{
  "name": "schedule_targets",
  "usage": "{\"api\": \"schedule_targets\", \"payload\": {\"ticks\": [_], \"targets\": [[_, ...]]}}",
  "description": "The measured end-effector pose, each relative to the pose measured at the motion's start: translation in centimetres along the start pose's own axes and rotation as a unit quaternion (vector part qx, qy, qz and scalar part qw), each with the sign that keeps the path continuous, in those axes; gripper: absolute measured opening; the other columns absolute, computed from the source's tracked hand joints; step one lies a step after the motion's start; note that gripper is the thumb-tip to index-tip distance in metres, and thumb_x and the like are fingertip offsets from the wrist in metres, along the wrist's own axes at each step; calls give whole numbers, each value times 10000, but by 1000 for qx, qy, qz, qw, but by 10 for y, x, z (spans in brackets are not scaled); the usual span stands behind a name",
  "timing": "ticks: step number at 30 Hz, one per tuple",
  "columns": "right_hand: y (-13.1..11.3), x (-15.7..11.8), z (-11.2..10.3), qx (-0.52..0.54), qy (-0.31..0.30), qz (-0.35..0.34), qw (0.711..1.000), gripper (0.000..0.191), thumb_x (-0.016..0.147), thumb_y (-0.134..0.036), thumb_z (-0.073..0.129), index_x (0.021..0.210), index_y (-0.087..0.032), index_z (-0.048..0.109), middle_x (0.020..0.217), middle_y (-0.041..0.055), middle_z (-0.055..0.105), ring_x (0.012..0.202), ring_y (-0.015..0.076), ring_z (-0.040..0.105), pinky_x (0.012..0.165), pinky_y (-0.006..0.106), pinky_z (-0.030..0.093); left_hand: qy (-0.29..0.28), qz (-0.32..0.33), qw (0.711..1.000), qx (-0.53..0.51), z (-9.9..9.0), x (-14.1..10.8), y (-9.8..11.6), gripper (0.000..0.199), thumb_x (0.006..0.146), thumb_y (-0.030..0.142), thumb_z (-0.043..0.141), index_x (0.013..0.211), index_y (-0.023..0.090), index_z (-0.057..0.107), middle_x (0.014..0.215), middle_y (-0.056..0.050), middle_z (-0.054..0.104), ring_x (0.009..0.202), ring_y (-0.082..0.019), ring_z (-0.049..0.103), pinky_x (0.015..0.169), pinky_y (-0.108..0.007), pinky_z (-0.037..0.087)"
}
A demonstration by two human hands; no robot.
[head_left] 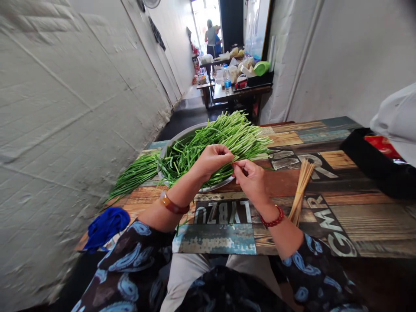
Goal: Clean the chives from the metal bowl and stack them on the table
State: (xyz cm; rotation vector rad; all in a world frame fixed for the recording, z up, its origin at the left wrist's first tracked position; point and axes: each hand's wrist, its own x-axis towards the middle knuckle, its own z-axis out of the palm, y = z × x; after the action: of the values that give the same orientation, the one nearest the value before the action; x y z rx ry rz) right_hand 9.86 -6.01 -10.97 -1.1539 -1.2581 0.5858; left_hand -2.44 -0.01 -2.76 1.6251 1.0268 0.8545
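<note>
My left hand and my right hand meet over the near right rim of a wide grey basin. The fingers of both are closed in a pinch, the tips almost touching. What lies between them is too small to make out. Long garlic chives are heaped in the basin, their pale stem ends pointing right over the rim. More chives lie on the table left of the basin. To the right of my right hand rests a bundle of thin wooden skewers.
The wood-patterned table stands beside a white wall. A crumpled blue cloth lies at its left corner, a black box with a red packet at the right. Behind, another table holds a water bottle and bags. Two people stand by the doorway.
</note>
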Motion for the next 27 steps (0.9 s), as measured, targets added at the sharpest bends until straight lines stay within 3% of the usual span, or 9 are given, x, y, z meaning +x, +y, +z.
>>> {"api": "schedule_targets", "payload": {"ticks": [10, 22, 27], "targets": [[4, -4, 3, -5, 4, -11, 1000, 210, 941, -350, 577, 843, -196, 683, 647, 5, 674, 511, 142, 615, 525, 236, 460, -2, -19, 997, -72, 0, -15, -8, 293, 651, 377, 824, 604, 122, 688, 579, -12, 627, 555, -87, 516, 572, -232, 385], [7, -4, 2, -16, -7, -9, 1000, 226, 949, -356, 565, 831, -202, 683, 669, 11, 690, 515, 153, 644, 528, 247, 473, -7, 15, 994, 107, -5, -18, -1, 286, 732, 371, 678, 638, 103, 713, 535, 16, 564, 519, -74, 423, 494, -212, 292], [8, -2, 2, -1, -6, -1, 1000, 228, 943, -364, 566, 806, -212, 668, 640, 8, 676, 526, 164, 643, 527, 255, 479, -20, 31, 991, 125, -6, -16, 0, 258, 728, 351, 695, 698, 98, 736, 587, -4, 623, 539, -89, 496, 502, -202, 362]]}}
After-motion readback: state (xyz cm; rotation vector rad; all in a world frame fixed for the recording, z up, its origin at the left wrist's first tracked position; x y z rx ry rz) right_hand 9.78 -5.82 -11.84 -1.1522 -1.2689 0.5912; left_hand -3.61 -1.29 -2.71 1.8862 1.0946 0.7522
